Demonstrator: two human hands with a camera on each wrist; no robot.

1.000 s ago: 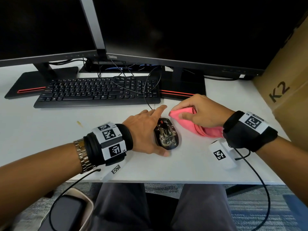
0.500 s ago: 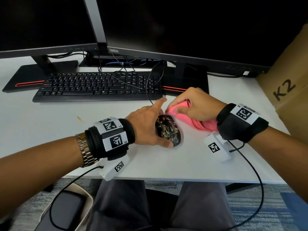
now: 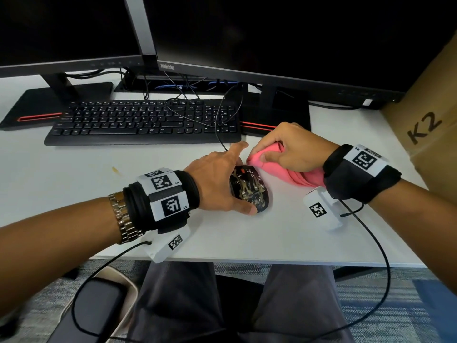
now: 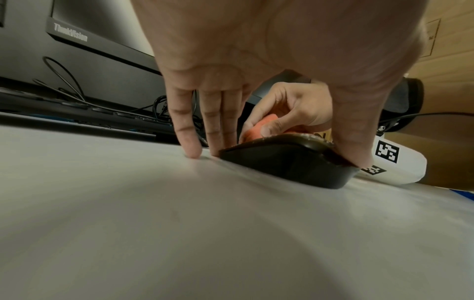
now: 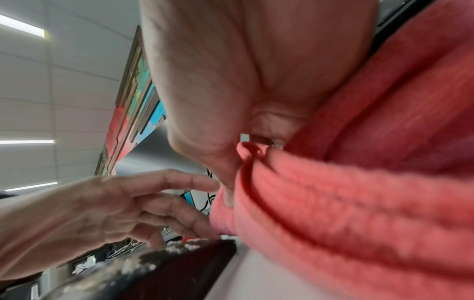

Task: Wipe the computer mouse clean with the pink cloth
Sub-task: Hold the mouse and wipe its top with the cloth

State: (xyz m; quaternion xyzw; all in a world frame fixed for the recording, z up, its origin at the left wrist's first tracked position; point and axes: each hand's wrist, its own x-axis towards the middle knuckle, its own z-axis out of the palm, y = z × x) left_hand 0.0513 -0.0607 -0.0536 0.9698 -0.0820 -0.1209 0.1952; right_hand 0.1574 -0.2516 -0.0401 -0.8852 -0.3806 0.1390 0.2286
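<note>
A black computer mouse with a gold and white pattern lies on the white desk, its cable running toward the keyboard. My left hand holds it from the left, thumb at its near end and fingers along its far side; the left wrist view shows the mouse between thumb and fingers. My right hand grips a bunched pink cloth just right of the mouse's front, the cloth's tip close to the mouse. In the right wrist view the cloth fills the right side, with the mouse at the bottom.
A black keyboard lies behind the hands, with two dark monitors and their stands behind it. Loose cables cross the keyboard. A cardboard box stands at the right. The desk's front edge is near my wrists.
My right hand with the cloth has moved left and forward, closer to the mouse's front. My left hand keeps holding the mouse.
</note>
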